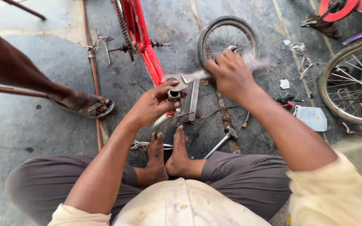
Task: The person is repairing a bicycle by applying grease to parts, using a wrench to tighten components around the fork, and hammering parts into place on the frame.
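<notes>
The left hand (153,104) was closed around the steel head tube fitting (173,95) at the near end of the red bicycle frame (147,54). The right hand (231,75) was clenched on the handle of a large wrench (189,78), whose jaw sat on the fitting, just above the left fingers. A small wheel (228,39) lay beyond the right hand. A hammer (225,140) rested near the bare feet.
</notes>
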